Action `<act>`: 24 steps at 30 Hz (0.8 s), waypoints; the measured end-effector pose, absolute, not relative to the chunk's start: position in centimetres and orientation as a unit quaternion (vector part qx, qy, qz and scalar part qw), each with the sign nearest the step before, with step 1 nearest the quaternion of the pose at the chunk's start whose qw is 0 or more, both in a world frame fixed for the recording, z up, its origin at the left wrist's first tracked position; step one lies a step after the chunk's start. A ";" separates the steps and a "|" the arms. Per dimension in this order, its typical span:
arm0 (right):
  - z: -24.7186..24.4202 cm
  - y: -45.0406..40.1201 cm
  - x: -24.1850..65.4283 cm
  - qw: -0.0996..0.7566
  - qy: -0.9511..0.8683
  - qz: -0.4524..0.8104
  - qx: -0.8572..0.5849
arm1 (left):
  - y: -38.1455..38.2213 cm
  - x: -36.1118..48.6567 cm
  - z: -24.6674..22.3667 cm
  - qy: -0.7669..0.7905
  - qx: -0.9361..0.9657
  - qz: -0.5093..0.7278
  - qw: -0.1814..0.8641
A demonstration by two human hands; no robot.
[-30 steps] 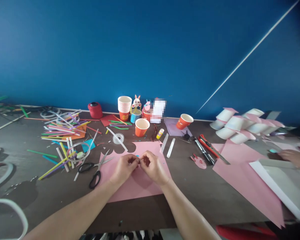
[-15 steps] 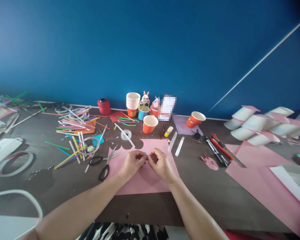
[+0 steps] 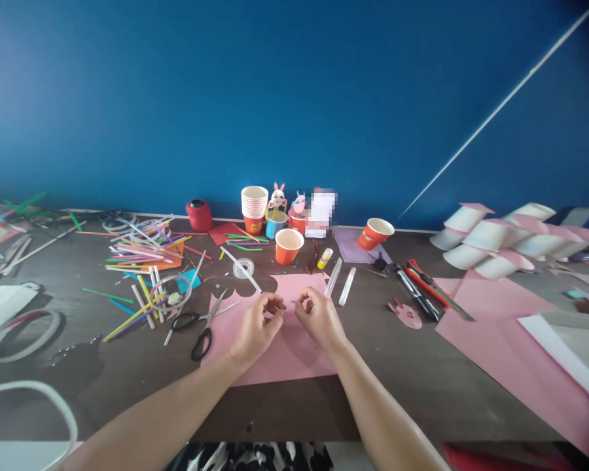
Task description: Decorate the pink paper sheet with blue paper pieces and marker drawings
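Both my hands are over a pink sheet of paper (image 3: 269, 360) with a scalloped, cut-out far edge. My left hand (image 3: 258, 327) has its fingers curled, with a gap between thumb and forefinger; no object shows in it. Close by on the right, my right hand (image 3: 320, 317) pinches a tiny bluish piece (image 3: 293, 301), too small to name. Left of my left hand, black-handled scissors (image 3: 207, 319) lie spread, their blades over the paper. Beyond the paper are a roll of clear tape (image 3: 244, 267), a red paper cup (image 3: 289, 247) and a yellow glue stick (image 3: 324, 258).
Colourful straws (image 3: 142, 245) are heaped at the left. Stacked cups (image 3: 254, 209) and a rabbit figure (image 3: 277, 197) stand near the blue wall. A red utility knife (image 3: 429, 284), a pink rabbit cutout (image 3: 407, 315) and joined white cups (image 3: 491, 235) are at the right.
My hands have parted slightly; before, their fingertips met. The left fingers have loosened, and the bluish piece shows at my right fingertips. The view has shifted a little.
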State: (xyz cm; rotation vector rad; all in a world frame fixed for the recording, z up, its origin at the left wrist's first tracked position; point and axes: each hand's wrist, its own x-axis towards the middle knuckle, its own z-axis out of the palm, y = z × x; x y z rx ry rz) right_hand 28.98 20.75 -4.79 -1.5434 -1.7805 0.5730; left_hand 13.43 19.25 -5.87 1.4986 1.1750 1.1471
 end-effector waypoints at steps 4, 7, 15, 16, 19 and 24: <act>-4.6 20.7 29.0 0.391 -0.675 0.271 -0.564 | 19.5 13.4 -6.0 0.481 0.601 0.461 0.441; -4.3 20.3 28.6 0.402 -0.684 0.308 -0.525 | 19.8 13.4 -6.1 0.489 0.599 0.435 0.461; -4.1 19.7 28.0 0.396 -0.713 0.321 -0.481 | 20.1 13.6 -6.8 0.500 0.600 0.425 0.456; -4.1 19.7 28.1 0.393 -0.715 0.322 -0.479 | 20.1 13.6 -6.9 0.499 0.604 0.426 0.453; -4.1 19.8 28.3 0.390 -0.713 0.329 -0.481 | 20.0 13.5 -7.0 0.490 0.614 0.424 0.451; -3.9 19.9 28.5 0.377 -0.723 0.332 -0.474 | 20.0 13.5 -6.7 0.487 0.618 0.420 0.452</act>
